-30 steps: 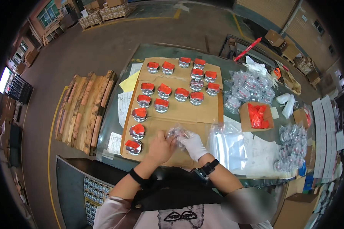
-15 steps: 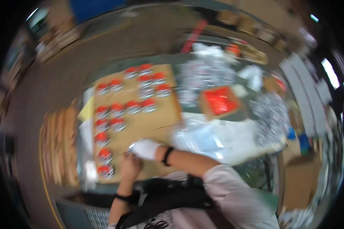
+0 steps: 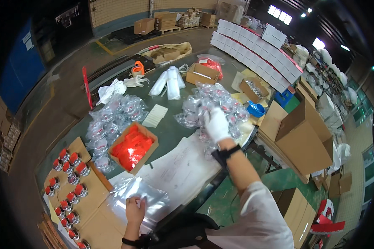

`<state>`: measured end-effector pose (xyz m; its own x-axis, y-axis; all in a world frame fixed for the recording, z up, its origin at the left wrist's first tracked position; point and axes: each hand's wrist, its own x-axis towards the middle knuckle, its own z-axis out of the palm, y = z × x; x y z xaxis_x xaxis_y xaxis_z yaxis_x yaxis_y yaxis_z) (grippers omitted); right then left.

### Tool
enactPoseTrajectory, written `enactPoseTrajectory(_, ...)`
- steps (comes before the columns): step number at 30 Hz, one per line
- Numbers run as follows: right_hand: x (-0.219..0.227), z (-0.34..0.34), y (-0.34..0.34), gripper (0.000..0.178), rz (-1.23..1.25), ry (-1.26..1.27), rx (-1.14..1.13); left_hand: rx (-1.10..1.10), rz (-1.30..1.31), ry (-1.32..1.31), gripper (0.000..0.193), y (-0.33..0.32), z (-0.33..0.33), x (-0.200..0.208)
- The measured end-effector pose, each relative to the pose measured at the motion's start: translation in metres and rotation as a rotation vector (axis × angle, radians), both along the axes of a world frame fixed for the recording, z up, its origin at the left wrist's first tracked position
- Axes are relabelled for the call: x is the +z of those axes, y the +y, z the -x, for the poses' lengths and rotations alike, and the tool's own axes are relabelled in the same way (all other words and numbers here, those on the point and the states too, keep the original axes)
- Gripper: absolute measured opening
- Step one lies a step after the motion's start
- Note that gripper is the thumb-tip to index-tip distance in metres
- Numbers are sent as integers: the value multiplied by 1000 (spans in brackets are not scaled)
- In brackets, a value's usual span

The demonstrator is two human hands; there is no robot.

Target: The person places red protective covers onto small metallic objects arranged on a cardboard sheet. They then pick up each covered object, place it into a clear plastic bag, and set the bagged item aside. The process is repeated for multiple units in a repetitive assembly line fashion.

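Note:
My bare left hand (image 3: 135, 211) rests on a stack of clear plastic bags (image 3: 156, 195), thumb and bent fingers apart, with nothing visible between them. My right hand (image 3: 217, 125), in a white glove, reaches over a heap of small bagged items (image 3: 191, 110). Motion smears its fingers, and whether they grip a bag is hidden. Several shiny metal pieces with red tops (image 3: 80, 190) stand in groups on a cardboard sheet (image 3: 102, 218) at the left. Behind the clear bags is a small carton (image 3: 124, 167) filled with red plastic packets (image 3: 133, 147).
A second heap of bagged items (image 3: 124, 110) lies at the back left. White plastic rolls (image 3: 172, 83), an orange tape dispenser (image 3: 138, 69) and a blue tape roll (image 3: 256, 109) are on the table. At the right stands a large open carton (image 3: 305, 137); stacked white boxes (image 3: 253, 50) stand behind.
My view has swung right. My hands were together over the cardboard, a shiny thing at them; now they are apart, the left on the clear bags, the right at the bagged heap.

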<state>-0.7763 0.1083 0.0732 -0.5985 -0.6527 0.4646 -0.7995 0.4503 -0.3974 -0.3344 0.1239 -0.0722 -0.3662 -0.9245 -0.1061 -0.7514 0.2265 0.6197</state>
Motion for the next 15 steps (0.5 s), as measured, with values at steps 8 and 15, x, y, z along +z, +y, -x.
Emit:
enactPoseTrajectory(8, -22, 22, -27, 27, 108, 276, 6, 148, 25, -177, 20, -10, 29, -47)
enactPoseTrajectory(15, -101, -222, 33, 28, -251, -364, 1006, 106, -121, 419, 11, 16, 6, 47)
